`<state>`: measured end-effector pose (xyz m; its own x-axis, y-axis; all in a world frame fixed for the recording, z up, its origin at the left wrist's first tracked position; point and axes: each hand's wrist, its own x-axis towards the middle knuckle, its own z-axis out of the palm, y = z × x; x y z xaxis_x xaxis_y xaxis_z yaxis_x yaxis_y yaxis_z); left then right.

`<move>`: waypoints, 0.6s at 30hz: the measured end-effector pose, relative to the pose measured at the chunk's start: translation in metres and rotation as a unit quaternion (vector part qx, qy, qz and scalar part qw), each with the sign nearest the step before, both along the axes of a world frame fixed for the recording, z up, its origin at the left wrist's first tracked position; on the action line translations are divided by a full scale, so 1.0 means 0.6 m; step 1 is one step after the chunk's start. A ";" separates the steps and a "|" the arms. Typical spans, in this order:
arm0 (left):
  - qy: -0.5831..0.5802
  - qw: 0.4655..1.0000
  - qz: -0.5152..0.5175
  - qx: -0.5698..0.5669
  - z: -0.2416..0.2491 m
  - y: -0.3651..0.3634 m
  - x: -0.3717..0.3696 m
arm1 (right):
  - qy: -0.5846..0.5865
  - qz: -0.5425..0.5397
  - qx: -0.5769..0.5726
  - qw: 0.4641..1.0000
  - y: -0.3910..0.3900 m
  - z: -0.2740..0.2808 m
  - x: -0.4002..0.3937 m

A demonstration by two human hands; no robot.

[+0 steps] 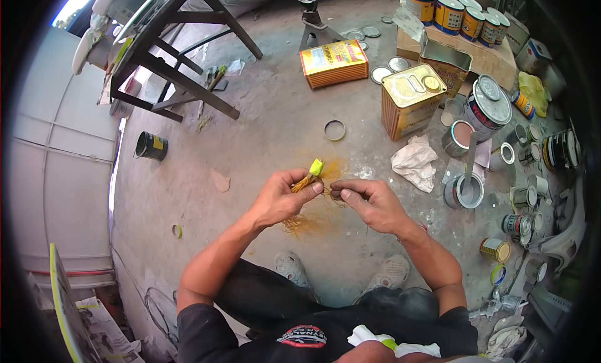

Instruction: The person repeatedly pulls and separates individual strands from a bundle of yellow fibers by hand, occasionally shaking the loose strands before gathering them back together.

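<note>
My left hand (280,197) is closed around a bundle of yellow-brown strands (303,184), with its thumb pressed along them. Bright yellow-green tape (317,167) wraps the bundle's upper end, and loose strand ends (300,224) hang below the hand. Just to the right, my right hand (375,203) pinches a few thin strands between thumb and fingertips. Orange-brown powder or bits (335,165) colour the floor under the hands.
A ring-shaped lid (335,130) lies ahead on the floor. Thinner tins (413,103), crumpled paper (414,164) and several paint cans (464,191) crowd the right. A dark metal stand (188,81) and a black can (151,146) are on the left.
</note>
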<state>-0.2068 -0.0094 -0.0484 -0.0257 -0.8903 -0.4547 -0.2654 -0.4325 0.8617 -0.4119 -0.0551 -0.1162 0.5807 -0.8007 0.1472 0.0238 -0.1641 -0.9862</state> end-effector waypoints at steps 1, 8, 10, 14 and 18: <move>-0.011 0.999 -0.029 -0.006 0.001 0.004 -0.005 | -0.034 0.038 0.084 0.995 0.008 -0.005 0.005; -0.042 0.997 -0.060 -0.020 -0.018 0.009 -0.029 | -0.031 0.103 0.208 0.972 0.008 -0.016 -0.010; -0.045 0.997 -0.049 -0.041 -0.023 0.009 -0.032 | -0.009 0.093 0.192 0.977 0.002 -0.010 -0.012; -0.076 0.992 -0.063 -0.082 -0.038 0.010 -0.032 | 0.052 0.044 0.179 0.982 -0.006 -0.015 -0.012; -0.092 0.988 -0.054 -0.111 -0.064 0.010 -0.026 | -0.019 0.012 0.238 0.971 0.008 -0.054 0.003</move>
